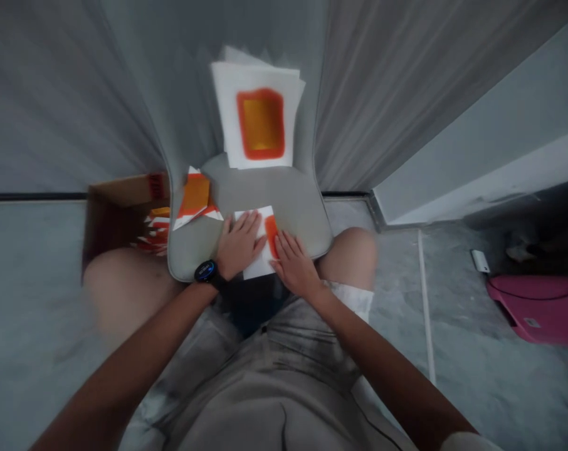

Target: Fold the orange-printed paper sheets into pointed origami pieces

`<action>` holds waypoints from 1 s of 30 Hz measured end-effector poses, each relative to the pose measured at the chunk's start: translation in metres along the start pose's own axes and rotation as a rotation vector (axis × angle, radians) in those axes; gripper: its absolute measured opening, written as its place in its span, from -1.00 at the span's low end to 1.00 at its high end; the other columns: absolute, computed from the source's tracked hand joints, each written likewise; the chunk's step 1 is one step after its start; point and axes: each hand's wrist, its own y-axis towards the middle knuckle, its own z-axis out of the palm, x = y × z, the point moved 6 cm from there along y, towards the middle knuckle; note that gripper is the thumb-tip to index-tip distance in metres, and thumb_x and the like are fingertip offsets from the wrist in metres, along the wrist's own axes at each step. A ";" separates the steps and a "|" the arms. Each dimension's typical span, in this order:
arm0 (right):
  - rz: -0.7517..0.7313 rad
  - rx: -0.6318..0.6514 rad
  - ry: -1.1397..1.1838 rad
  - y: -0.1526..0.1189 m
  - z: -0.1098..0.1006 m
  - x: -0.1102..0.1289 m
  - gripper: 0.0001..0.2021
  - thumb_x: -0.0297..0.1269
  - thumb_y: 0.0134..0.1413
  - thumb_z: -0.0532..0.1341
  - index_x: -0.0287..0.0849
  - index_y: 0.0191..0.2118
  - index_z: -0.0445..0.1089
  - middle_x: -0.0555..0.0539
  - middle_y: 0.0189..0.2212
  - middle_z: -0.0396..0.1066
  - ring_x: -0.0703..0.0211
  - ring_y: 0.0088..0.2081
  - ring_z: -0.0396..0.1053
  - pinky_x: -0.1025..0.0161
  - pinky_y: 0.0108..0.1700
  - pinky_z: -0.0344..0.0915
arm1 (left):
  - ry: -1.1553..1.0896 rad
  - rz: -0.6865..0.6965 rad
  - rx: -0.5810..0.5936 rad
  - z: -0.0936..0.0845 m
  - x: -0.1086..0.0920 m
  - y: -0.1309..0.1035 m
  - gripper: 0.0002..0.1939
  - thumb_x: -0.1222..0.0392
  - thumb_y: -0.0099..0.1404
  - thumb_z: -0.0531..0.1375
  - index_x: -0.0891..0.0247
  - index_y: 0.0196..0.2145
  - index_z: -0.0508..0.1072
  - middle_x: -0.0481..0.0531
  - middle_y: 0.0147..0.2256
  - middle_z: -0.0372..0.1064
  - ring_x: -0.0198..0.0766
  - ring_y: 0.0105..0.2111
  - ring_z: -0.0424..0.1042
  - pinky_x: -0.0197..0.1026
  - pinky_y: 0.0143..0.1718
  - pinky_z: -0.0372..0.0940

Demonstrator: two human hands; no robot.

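Note:
A white sheet of paper [258,270] with an orange-red patch lies on the grey chair seat [265,185], seemingly folded over. Flat on its left part rests my left hand [241,244], fingers stretched out, a dark watch on the wrist. My right hand [294,260] lies with fingers extended along the paper's right edge, by the orange patch. Against the chair's backrest leans a stack of white sheets [232,125], the front one bearing an orange square with a red border. Folded orange and white paper pieces [194,195] sit on the seat's left side.
On the floor left of the chair stands a cardboard box [124,191] holding several orange and white paper pieces. A pink object [538,307] with a cable and a small white device [480,261] are at the right. Grey curtains [378,81] hang behind the chair.

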 end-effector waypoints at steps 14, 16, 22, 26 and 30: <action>0.078 -0.010 -0.071 0.010 -0.016 -0.002 -0.31 0.06 0.51 -0.06 -0.41 0.47 0.12 -0.36 0.49 0.01 -0.30 0.54 -0.18 -0.28 0.53 -0.14 | -0.009 0.075 0.082 0.009 0.016 0.001 0.02 -0.39 0.36 0.16 0.34 0.50 0.01 0.37 0.46 0.03 0.21 0.47 0.01 0.36 0.46 -0.25; 0.085 -0.009 -0.082 0.022 -0.016 -0.006 -0.32 0.07 0.51 -0.06 -0.36 0.46 0.15 -0.35 0.49 0.02 -0.29 0.54 -0.19 -0.29 0.52 -0.15 | -0.025 0.067 0.060 0.008 0.015 0.000 0.00 -0.39 0.36 0.16 0.31 0.49 0.02 0.34 0.46 0.02 0.20 0.47 0.02 0.36 0.46 -0.26; 0.114 -0.005 -0.121 0.059 -0.011 -0.022 -0.33 0.08 0.51 -0.09 -0.31 0.45 0.18 -0.35 0.51 -0.03 -0.30 0.55 -0.23 -0.34 0.50 -0.15 | -0.096 0.047 0.025 0.002 0.012 -0.001 -0.04 -0.38 0.32 0.21 0.26 0.46 0.13 0.32 0.45 0.06 0.20 0.45 0.07 0.31 0.47 -0.23; 0.107 -0.021 -0.120 0.081 -0.007 -0.029 -0.34 0.08 0.51 -0.10 -0.27 0.47 0.15 -0.34 0.51 -0.04 -0.27 0.55 -0.24 -0.36 0.49 -0.16 | -0.131 0.045 -0.012 0.000 0.013 -0.003 -0.06 -0.35 0.33 0.23 0.25 0.45 0.15 0.33 0.43 0.11 0.20 0.44 0.08 0.32 0.47 -0.23; 0.128 -0.031 -0.147 0.099 -0.004 -0.032 -0.33 0.09 0.51 -0.11 -0.26 0.47 0.15 -0.34 0.50 0.00 -0.25 0.55 -0.22 -0.33 0.49 -0.16 | -0.164 0.056 -0.037 -0.001 0.013 -0.005 -0.10 -0.34 0.36 0.20 0.30 0.43 0.19 0.36 0.42 0.14 0.20 0.44 0.09 0.34 0.45 -0.20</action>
